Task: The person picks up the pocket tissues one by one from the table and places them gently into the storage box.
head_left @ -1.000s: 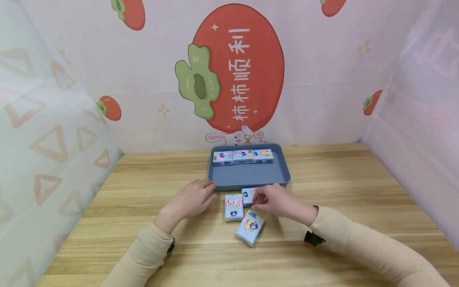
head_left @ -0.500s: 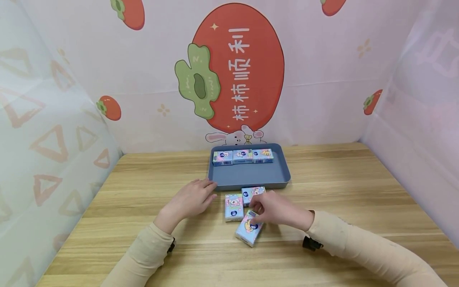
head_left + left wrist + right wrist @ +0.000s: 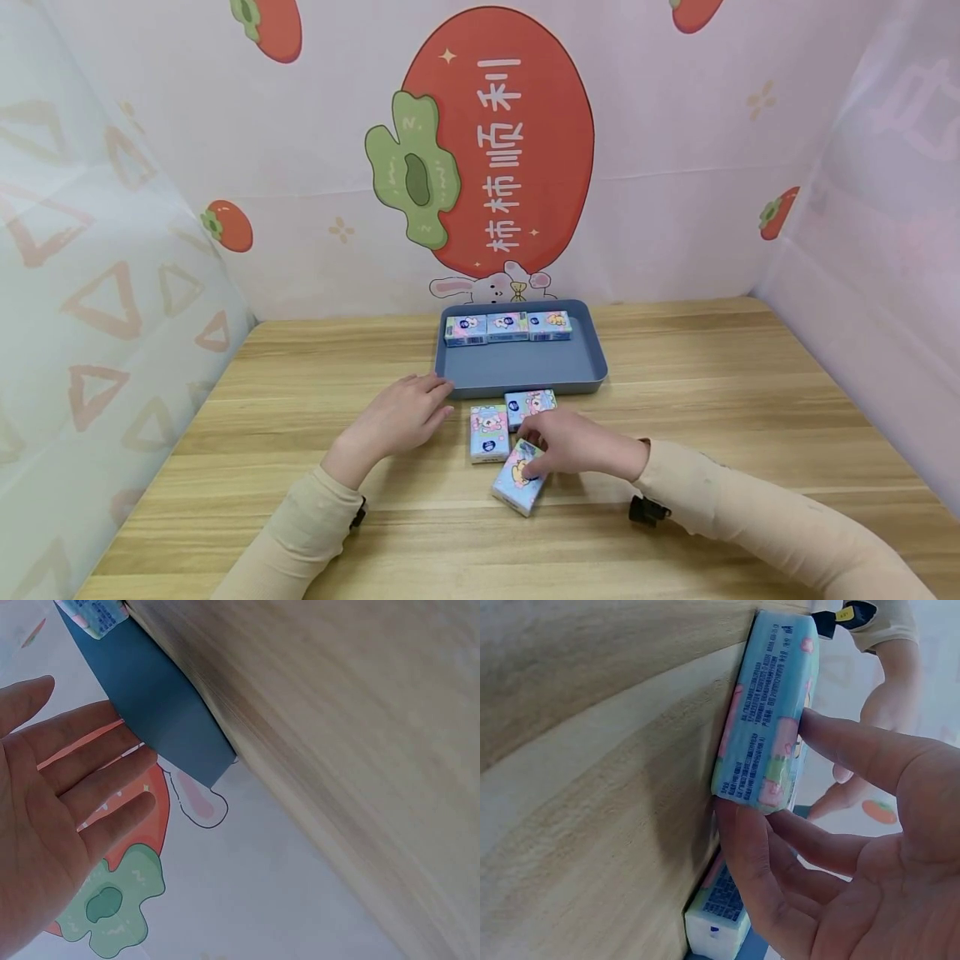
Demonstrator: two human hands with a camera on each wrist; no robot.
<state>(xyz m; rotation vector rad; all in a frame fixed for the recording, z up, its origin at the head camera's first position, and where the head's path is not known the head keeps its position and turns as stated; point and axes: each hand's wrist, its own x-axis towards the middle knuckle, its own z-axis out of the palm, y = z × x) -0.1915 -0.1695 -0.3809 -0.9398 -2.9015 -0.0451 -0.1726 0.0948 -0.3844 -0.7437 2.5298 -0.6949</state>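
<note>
Three small blue-and-pink pocket tissue packs lie on the table in front of a blue-grey tray (image 3: pixel 525 364). My right hand (image 3: pixel 581 442) grips the nearest, slanted tissue pack (image 3: pixel 513 485), thumb on its printed face and fingers at its far end. Its side with small print (image 3: pixel 761 712) fills the upper middle of the right wrist view. An upright-lying tissue pack (image 3: pixel 489 433) sits just left of it, and a crosswise tissue pack (image 3: pixel 528 408) is close to the tray's front. Fingers extended, my left hand (image 3: pixel 393 417) touches the tray's front left corner.
Inside the tray, three tissue packs (image 3: pixel 508 327) stand in a row along the back wall. The wooden table (image 3: pixel 337 533) ends at a cloth backdrop (image 3: pixel 660 208) printed with a big persimmon, and patterned cloth walls rise at both sides.
My right hand has moved from the crosswise pack toward me and down onto the slanted pack, thumb now on its face. The left hand and the packs have stayed put.
</note>
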